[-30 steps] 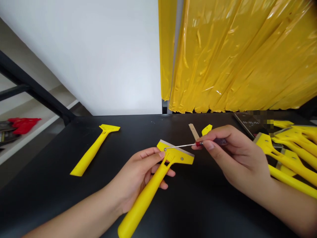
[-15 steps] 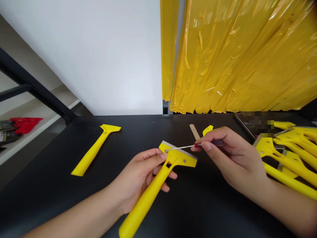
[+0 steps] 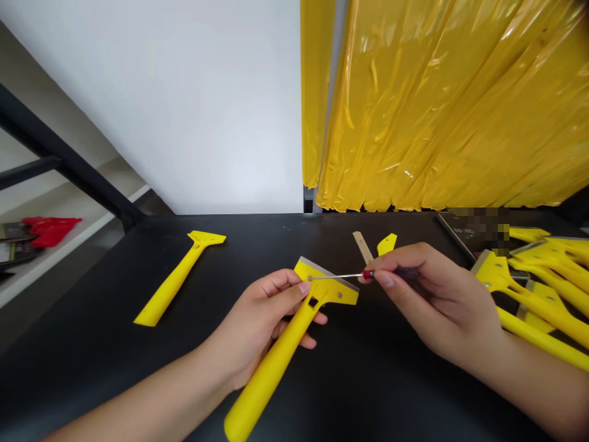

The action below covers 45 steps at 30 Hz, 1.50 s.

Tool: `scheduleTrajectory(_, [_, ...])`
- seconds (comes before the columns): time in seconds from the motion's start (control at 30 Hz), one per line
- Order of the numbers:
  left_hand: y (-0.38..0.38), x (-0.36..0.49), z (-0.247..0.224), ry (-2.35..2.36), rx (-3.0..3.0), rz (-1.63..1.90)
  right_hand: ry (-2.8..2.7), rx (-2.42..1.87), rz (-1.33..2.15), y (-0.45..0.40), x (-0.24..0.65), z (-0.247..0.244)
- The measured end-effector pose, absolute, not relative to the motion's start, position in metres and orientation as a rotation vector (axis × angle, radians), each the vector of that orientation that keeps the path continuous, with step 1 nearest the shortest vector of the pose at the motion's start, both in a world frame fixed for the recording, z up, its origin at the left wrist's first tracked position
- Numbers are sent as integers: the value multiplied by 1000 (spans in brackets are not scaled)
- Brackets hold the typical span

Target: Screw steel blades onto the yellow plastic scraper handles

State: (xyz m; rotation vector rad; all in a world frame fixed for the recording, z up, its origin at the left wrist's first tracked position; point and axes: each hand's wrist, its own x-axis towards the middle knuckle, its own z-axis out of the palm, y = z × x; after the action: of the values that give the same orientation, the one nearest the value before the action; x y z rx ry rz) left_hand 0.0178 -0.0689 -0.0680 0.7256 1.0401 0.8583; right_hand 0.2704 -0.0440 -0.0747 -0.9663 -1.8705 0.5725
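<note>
My left hand (image 3: 271, 310) is closed on a yellow scraper (image 3: 280, 362), thumb on top near its head and fingers underneath. A metal blade edge shows along the scraper's far side, and two screws sit in the head. Between the thumb and fingers of my right hand (image 3: 427, 288) is a small screwdriver (image 3: 340, 275) with a dark red handle. Its thin shaft points left, and the tip meets the left screw (image 3: 310, 279) beside my left thumb. Most of the screwdriver's handle is hidden by my right hand.
Another yellow scraper (image 3: 177, 276) lies at left on the black table (image 3: 184, 374). Several scrapers (image 3: 543, 294) are piled at right, by a dark flat device (image 3: 453, 230). A brownish strip (image 3: 363, 247) and a small yellow piece (image 3: 387, 244) lie behind my right hand. Yellow plastic sheeting (image 3: 437, 110) hangs behind.
The scraper head has tilted slightly in my left hand, its right end shifting a little left. My right hand has moved slightly right and down, the screwdriver still at the left screw.
</note>
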Motion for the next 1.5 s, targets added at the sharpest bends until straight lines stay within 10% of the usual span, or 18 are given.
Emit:
scheduleTrajectory(0.53, [-71, 18, -62, 1270, 1078, 1079, -2319, -812, -222, -62, 257, -45])
scheduleTrajectory(1.5, [-69, 14, -64, 1343, 1278, 1057, -2351, -1038, -42, -68, 254, -51])
